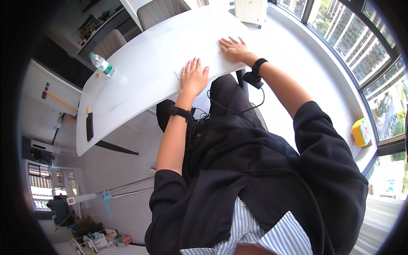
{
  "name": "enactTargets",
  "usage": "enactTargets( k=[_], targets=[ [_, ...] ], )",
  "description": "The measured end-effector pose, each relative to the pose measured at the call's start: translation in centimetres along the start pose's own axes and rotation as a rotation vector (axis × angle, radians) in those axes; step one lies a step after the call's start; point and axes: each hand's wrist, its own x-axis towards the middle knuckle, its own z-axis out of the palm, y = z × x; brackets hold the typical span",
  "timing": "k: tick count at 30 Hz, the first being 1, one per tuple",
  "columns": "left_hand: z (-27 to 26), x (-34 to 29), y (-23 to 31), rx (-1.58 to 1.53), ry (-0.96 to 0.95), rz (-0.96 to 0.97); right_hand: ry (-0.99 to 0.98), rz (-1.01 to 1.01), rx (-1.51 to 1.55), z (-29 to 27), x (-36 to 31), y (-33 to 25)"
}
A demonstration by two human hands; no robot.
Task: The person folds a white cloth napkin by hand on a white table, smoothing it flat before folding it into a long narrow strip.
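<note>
Palm down, my left hand [194, 77] lies flat near the front edge of the white table [148, 63], its fingers stretched out. A thin whitish thing [177, 74], too faint to make out, shows beside it. My right hand [233, 49] rests toward the table's right end with its fingers spread; slight blur softens them. Neither hand holds anything. Black bands circle both wrists, and a small black device [253, 79] with a cable hangs at the right one. To the left stand a clear water bottle [102, 65] with a green cap and a long black object [89, 126] with a yellow end.
A small brownish piece [98, 75] lies by the bottle. Padded chairs [159, 12] stand along the far side, and a cream suitcase [250, 10] is beyond the right end. A yellow box [361, 131] sits on the window ledge. The cable loops across my lap.
</note>
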Motion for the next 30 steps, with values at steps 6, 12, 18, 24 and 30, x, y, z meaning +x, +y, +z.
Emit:
enactTargets(
  k=[6, 12, 18, 24, 30],
  targets=[
    [-0.6, 0.2, -0.4, -0.008, -0.054, 0.005, 0.117, 0.169, 0.051, 0.4, -1.2, 3.3],
    [-1.7, -0.1, -3.6, -0.027, -0.081, 0.073, 0.138, 0.159, 0.276, 0.1, -1.6, 4.2],
    [-3.0, -1.0, -9.8, -0.029, -0.065, -0.001, 0.205, 0.189, 0.186, 0.6, -1.4, 3.5],
    [-2.4, -1.7, -10.8, 0.027, 0.011, -0.034, 0.215, 0.185, 0.18, 0.1, -1.6, 3.1],
    [-2.9, -2.2, -10.2, -0.008, 0.019, -0.031, 0.236, 0.198, 0.199, 0.5, -1.7, 3.4]
  ],
)
